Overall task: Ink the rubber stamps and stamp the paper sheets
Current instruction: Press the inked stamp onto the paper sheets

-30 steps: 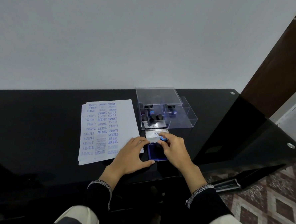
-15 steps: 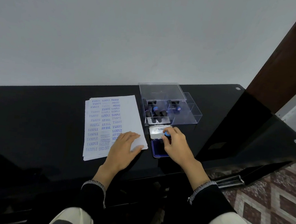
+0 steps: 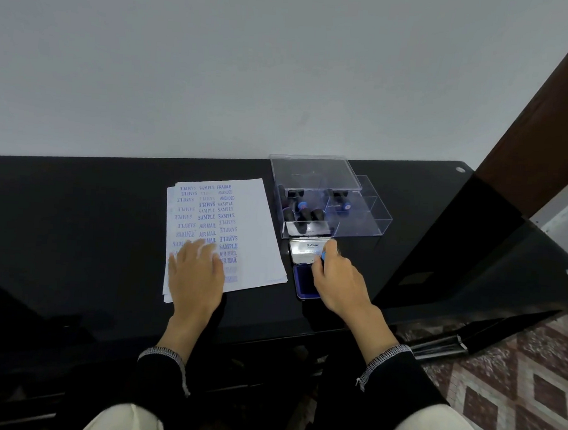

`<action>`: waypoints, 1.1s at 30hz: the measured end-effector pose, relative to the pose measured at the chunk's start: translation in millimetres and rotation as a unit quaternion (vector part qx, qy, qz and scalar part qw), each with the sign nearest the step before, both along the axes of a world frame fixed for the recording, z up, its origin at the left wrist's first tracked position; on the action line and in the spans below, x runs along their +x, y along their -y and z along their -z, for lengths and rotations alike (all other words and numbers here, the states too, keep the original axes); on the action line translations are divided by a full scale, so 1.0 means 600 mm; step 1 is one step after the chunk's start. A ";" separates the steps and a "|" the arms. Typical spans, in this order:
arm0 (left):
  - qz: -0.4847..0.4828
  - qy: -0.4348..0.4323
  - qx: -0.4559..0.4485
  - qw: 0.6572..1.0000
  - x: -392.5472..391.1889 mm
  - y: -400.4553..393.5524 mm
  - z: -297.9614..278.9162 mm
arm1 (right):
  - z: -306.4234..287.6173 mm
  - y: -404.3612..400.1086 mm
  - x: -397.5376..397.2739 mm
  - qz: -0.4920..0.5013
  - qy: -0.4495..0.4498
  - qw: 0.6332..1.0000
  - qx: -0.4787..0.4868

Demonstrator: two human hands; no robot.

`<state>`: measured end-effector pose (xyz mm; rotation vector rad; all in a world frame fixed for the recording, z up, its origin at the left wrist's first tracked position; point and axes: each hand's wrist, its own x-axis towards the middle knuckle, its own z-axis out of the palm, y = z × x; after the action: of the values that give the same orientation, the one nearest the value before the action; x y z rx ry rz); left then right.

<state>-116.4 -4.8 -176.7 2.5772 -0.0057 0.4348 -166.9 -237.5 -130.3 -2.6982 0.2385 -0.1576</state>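
Beside the one open ink pad (image 3: 306,280), right hand (image 3: 340,285) fingers (image 3: 329,251) grasping one stamp (image 3: 323,256), left hand (image 3: 196,273) flat with fingers released on one paper stack (image 3: 258,233), one clear box (image 3: 362,219) behind, black desk (image 3: 75,235), white wall.

Table top (image 3: 77,202): glossy black, reflective. Paper sheets (image 3: 259,220) on it: matt white paper. Beside them, storage box (image 3: 362,219): clear smooth plastic; ink pad lid (image 3: 304,249): shiny metal.

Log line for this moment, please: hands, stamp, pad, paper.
left hand: flat on paper | right hand: grips stamp over open ink pad | stage: inking | spare stamps in clear box
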 end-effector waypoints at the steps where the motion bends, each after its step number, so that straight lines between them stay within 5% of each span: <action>1: -0.041 -0.018 -0.004 0.999 0.003 -0.004 -0.002 | 0.000 -0.002 -0.001 0.003 -0.005 1.000 0.004; 7: -0.153 -0.206 -0.017 0.966 0.030 -0.012 -0.047 | -0.002 -0.010 -0.007 0.020 -0.018 1.000 0.007; 12: -0.180 -0.305 -0.123 0.927 0.067 -0.022 -0.075 | -0.006 -0.013 -0.006 0.028 -0.016 0.999 0.007; 24: -0.070 -0.299 -0.202 0.930 0.053 -0.069 -0.052 | 0.005 -0.013 -0.006 0.040 0.011 0.999 0.019; 33: -0.059 -0.308 -0.167 0.935 0.032 -0.095 -0.038 | 0.008 -0.016 -0.006 0.046 0.015 0.999 0.016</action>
<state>-97.2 52.3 -154.2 2.2726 0.4107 -0.3235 -170.7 -227.6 -135.3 -2.6516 0.3539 -0.2202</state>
